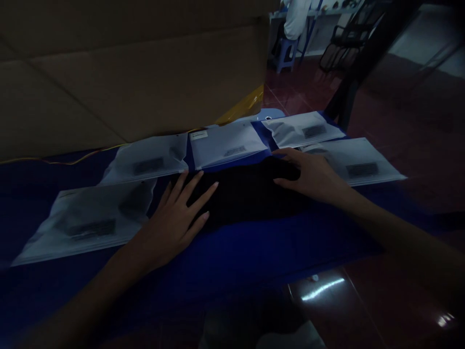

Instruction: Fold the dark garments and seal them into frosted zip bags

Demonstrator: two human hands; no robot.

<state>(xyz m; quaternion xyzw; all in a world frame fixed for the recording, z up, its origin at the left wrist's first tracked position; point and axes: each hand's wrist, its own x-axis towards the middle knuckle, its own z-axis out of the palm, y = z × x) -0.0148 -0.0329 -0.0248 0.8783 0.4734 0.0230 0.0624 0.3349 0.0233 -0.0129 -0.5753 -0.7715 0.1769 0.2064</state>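
Dimly, we make out a black cloth item (pixel 247 194) lying lengthwise across the blue table cover (pixel 254 252), between our two hands; so little light falls on it that its folds and exact outline are lost. Our left hand (pixel 174 218) lies over its left end, palm down, fingers spread apart and clamped on nothing that we can see. Our right hand (pixel 316 174) curves over the other end, thumb and forefinger apart with black fabric between them; the remaining fingers are hidden, and we cannot tell whether they pinch a fold. Both forearms run out of view. Around the cloth lie five pale packets: a front-left packet (pixel 96 208) partly behind our left hand, a back-left packet (pixel 152 155), a middle packet (pixel 228 145), a back-right packet (pixel 301 128) and a right-hand packet (pixel 363 165), whose near corner our right hand covers. Their dark printed patches are too dim to read. Behind them a cardboard panel (pixel 145 87), cut off above and at the left, blocks much of the room. Beyond it we see only part of a seated person (pixel 296 22) on a blue stool (pixel 285 55), the head out of frame.
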